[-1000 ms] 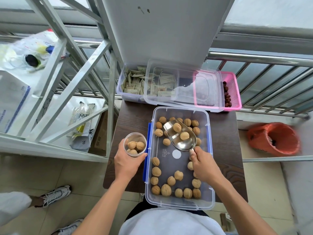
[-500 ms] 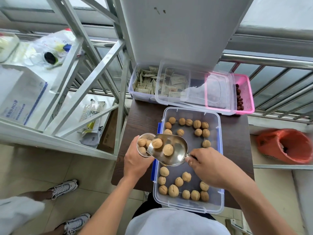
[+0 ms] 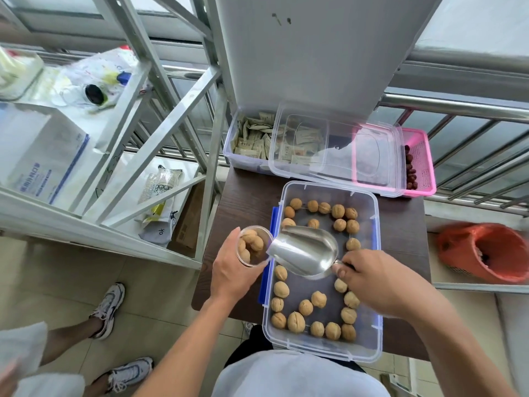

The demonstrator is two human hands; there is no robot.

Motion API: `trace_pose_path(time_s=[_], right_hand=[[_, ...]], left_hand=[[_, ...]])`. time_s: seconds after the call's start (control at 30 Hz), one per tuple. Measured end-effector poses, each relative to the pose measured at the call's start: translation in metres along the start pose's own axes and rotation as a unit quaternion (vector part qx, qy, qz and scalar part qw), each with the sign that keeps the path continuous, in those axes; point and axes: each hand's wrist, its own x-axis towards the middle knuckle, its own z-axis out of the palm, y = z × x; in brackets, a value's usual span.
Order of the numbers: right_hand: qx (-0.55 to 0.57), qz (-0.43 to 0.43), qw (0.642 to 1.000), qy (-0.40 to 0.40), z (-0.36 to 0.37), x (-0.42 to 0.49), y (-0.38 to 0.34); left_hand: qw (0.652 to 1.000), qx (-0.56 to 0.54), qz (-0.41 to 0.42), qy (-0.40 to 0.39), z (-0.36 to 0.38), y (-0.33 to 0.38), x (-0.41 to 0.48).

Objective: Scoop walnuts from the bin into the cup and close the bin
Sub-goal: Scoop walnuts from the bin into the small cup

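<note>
The open bin (image 3: 323, 270) fills most of the small dark table (image 3: 243, 202), its near edge over the table's front, with free floor at the left. The left hand (image 3: 232, 270) is wrapped around the cup (image 3: 253, 246) of walnuts (image 3: 309, 306) beside the bin's blue clip. The right hand (image 3: 375, 279) grips the empty metal scoop (image 3: 303, 250), its mouth touching the cup rim; no writing on them can be read.

a dark wooden table (image 3: 246, 196) carries the open walnut bin (image 3: 372, 282) and its lid (image 3: 335, 150).
</note>
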Motion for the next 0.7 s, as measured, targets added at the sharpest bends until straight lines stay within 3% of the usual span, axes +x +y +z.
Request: trace_pose_path(time_s=[0.07, 0.3, 0.7], right_hand=[[0.012, 0.029, 0.999, 0.007, 0.002, 0.006, 0.014], [0.042, 0.152, 0.987, 0.007, 0.037, 0.032, 0.070], [0.107, 0.201, 0.974, 0.009, 0.084, 0.058, 0.096]], left_hand=[[0.999, 0.031, 0.024, 0.010, -0.001, -0.001, 0.000], [0.996, 0.001, -0.026, 0.086, -0.003, 0.007, 0.010], [0.989, -0.046, -0.081, 0.119, 0.002, 0.006, 0.018]])
